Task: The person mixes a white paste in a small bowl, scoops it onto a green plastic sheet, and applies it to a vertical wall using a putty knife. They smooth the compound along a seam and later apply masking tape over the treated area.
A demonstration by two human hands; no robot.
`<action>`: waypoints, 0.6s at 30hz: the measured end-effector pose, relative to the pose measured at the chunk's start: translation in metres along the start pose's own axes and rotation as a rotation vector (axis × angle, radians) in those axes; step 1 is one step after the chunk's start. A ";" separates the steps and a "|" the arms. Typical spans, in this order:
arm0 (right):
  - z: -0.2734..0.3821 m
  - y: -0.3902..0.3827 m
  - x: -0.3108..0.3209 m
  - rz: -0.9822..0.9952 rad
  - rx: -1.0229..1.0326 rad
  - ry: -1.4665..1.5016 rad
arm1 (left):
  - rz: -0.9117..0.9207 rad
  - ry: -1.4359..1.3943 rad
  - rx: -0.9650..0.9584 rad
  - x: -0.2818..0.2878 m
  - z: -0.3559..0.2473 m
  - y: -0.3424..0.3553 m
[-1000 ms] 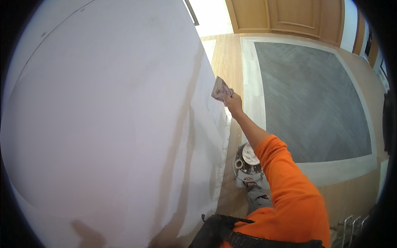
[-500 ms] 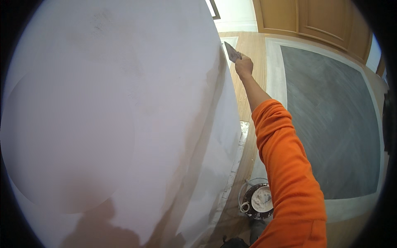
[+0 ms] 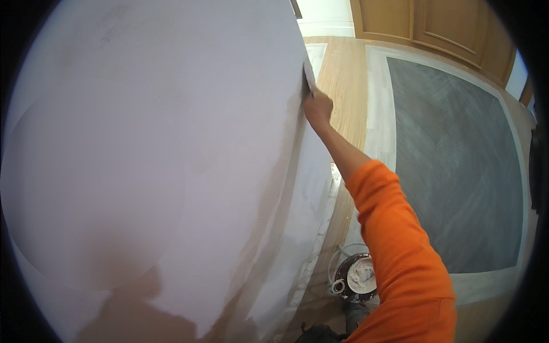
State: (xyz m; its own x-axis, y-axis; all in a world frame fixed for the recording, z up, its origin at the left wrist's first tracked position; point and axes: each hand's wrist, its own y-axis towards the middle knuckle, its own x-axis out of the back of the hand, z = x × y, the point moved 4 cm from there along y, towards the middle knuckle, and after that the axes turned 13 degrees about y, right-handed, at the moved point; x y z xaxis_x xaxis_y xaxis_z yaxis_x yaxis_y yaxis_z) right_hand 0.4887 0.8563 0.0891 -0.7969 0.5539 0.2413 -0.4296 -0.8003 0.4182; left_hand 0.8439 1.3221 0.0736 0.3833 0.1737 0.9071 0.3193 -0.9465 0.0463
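My right hand (image 3: 319, 107) is closed around a putty knife (image 3: 309, 75) and stretched out ahead of me, its orange sleeve pushed up the forearm. The knife's thin blade is edge-on to me and lies against the far edge of a large pale wall (image 3: 189, 143). Faint dark smudges and my shadow show on that wall. Below my arm, a dark bucket (image 3: 357, 279) holds whitish paste (image 3: 362, 275) and is splattered round its rim. Of my left hand nothing shows.
A dark grey rug-like panel (image 3: 457, 166) with a pale border covers the floor at right. Wood flooring (image 3: 345, 74) runs between it and the wall. Brown panelled woodwork (image 3: 440, 26) stands at the far right. A whitish strip (image 3: 320, 237) follows the wall's base.
My right hand has come left and slightly nearer. The putty knife, apart from the wall's edge before and showing its flat blade, is now turned edge-on against it.
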 end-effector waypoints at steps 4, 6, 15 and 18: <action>-0.034 -0.002 0.046 -0.063 0.070 0.261 | 0.001 0.016 0.019 0.003 -0.001 0.001; -0.028 0.035 0.056 -0.144 -0.042 0.303 | 0.008 0.017 0.021 0.002 -0.005 0.003; 0.003 0.058 0.033 0.076 -0.058 0.336 | 0.022 0.002 0.058 0.008 -0.005 -0.014; 0.005 0.046 0.031 0.115 -0.018 0.382 | 0.026 -0.020 0.089 0.009 0.004 -0.032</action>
State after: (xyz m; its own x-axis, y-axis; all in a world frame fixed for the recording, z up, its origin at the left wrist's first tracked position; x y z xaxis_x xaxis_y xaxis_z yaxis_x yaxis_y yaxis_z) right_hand 0.4465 0.8378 0.1199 -0.9394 0.3377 -0.0589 -0.3330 -0.8581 0.3910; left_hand 0.8409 1.3553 0.0789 0.4091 0.1557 0.8991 0.3848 -0.9229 -0.0153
